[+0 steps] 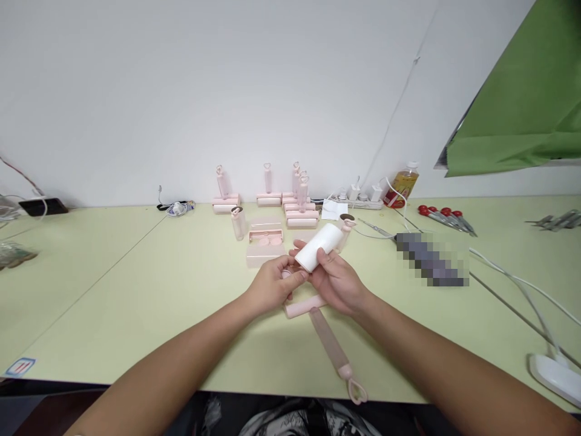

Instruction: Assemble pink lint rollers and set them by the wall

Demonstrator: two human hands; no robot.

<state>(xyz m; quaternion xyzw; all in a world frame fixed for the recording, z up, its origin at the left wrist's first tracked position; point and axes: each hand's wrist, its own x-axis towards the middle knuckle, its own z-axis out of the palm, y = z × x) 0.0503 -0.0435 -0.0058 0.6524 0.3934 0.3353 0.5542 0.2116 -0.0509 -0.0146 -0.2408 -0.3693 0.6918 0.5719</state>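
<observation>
A white sticky lint roll (319,247) is tilted in my right hand (340,278), thumb on its side and fingers behind it. My left hand (275,283) is closed at the roll's lower end. A small pale pink round piece shows by its fingers, too covered to name. Under my hands lies a pink roller head (302,306). From it a translucent pink handle (330,340) runs toward the table's front edge and ends in a heart-shaped loop (356,391). Just beyond my left hand are an open pink case (265,237) and a clear pinkish cover (263,254).
Several lint rollers (302,215) with upright handles stand along the wall. Capped handles (238,224) flank the open case. On the right are a power strip (363,203), a drink bottle (401,186), red-handled tools (447,218), a blurred-out dark object (431,260) and cables (512,272).
</observation>
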